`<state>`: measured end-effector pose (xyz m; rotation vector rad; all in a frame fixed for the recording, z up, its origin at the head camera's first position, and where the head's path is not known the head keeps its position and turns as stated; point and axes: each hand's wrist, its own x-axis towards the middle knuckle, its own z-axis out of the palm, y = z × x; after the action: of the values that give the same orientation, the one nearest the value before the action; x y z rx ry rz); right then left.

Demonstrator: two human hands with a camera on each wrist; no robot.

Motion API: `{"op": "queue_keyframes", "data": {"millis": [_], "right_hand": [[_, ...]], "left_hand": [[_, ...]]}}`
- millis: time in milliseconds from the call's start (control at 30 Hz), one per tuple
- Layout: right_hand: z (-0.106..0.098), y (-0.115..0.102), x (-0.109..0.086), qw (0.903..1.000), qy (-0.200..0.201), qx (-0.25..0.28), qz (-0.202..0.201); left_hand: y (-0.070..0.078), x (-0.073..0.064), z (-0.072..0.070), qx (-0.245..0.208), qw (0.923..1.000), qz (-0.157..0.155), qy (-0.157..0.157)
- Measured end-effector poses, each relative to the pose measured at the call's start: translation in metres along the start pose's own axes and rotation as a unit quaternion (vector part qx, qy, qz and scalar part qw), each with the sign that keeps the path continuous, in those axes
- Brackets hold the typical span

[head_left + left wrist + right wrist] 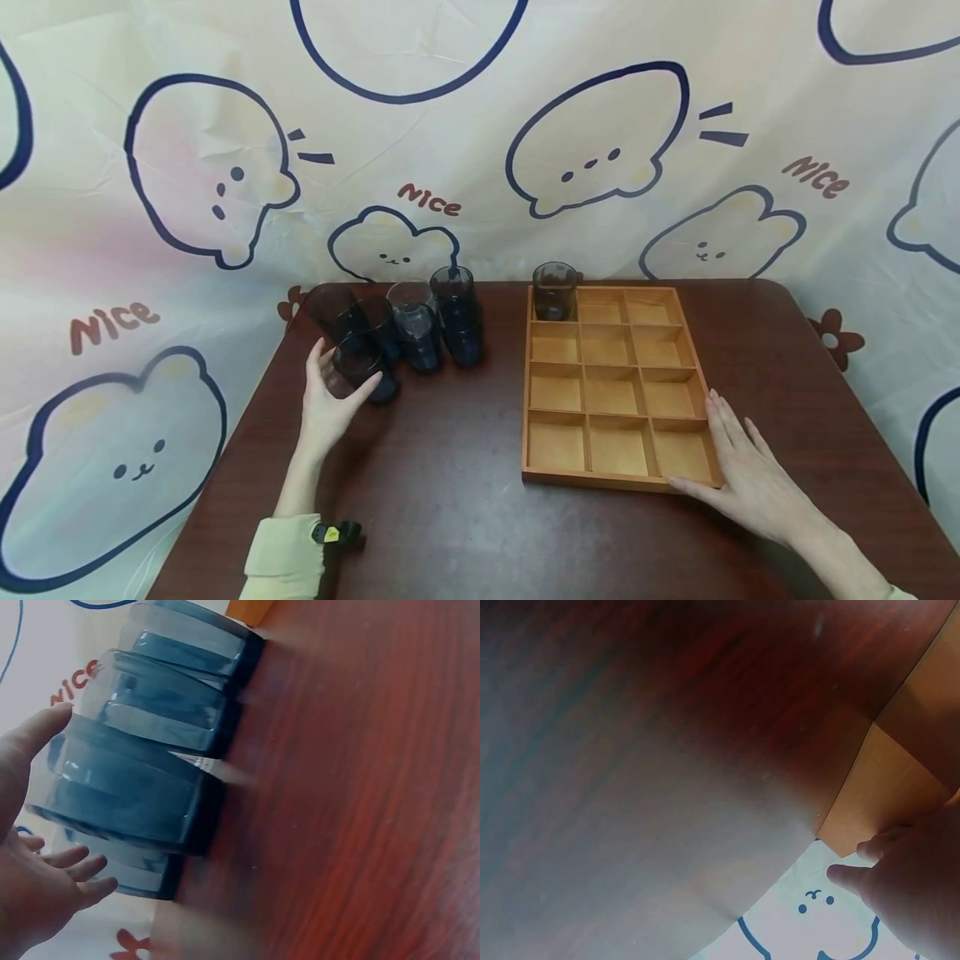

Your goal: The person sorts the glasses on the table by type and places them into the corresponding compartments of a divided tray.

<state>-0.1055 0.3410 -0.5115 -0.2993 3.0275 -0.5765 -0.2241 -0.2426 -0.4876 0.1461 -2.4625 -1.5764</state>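
A smoky blue-grey drinking glass [360,362], nearest in a cluster at the left, stands between the spread thumb and fingers of my left hand [330,404]. In the left wrist view the hand [34,862] is wide apart around the glass [135,787]; I cannot tell whether it touches. My right hand [750,479] rests along the right edge and near corner of a wooden divided tray [600,478], fingers extended. In the right wrist view that hand [915,877] is beside the tray's wall [885,787]. Another glass [555,292] stands in the tray's far left compartment.
Several more dark glasses [456,317] stand close together behind the left hand, some partly hidden. The brown table [465,500] runs back to a wall cloth [480,150] with cartoon bears. A small dark strap device [337,533] is at the left sleeve.
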Motion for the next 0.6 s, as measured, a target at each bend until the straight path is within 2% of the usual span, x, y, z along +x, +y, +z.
{"op": "queue_keyframes", "data": {"millis": [267, 433, 600], "right_hand": [[0.0, 0.0, 0.0, 1.0, 0.0, 0.002, -0.001], [0.0, 0.0, 0.0, 1.0, 0.003, 0.002, -0.004], [0.0, 0.0, -0.001, 0.9999, 0.012, -0.001, -0.009]], "left_hand": [[-0.007, -0.001, 0.013, -0.031, 0.999, -0.024, -0.021], [-0.01, 0.0, 0.023, -0.034, 0.999, -0.03, -0.004], [-0.011, 0.002, 0.028, -0.055, 0.998, -0.026, 0.015]]}}
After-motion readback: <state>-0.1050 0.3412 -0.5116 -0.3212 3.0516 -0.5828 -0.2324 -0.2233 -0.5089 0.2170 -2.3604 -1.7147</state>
